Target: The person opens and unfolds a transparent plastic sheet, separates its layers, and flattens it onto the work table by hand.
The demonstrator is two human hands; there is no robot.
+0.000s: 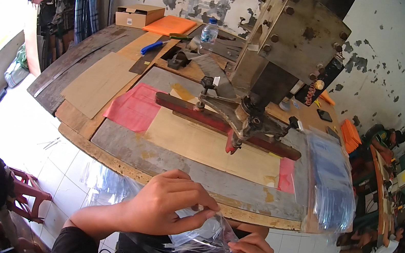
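Note:
A clear plastic sheet (200, 237) hangs crumpled over my lap, just below the table's front edge. My left hand (173, 202) pinches its upper edge between thumb and fingers. Lower and to the right, my right hand (251, 252) grips another part of the same sheet. Beyond my hands stands a press with a long red bar (223, 124) above the grey work plate (194, 182). Under the bar lie a cream-coloured sheet (185, 139) and a pink sheet (135, 107).
A stack of clear plastic pieces (329, 180) lies at the table's right edge. Farther back are a water bottle (208, 35), a blue-handled tool (152, 47), an orange packet (170, 25) and a cardboard box (139, 16). Another person (387, 139) sits at a bench on the right.

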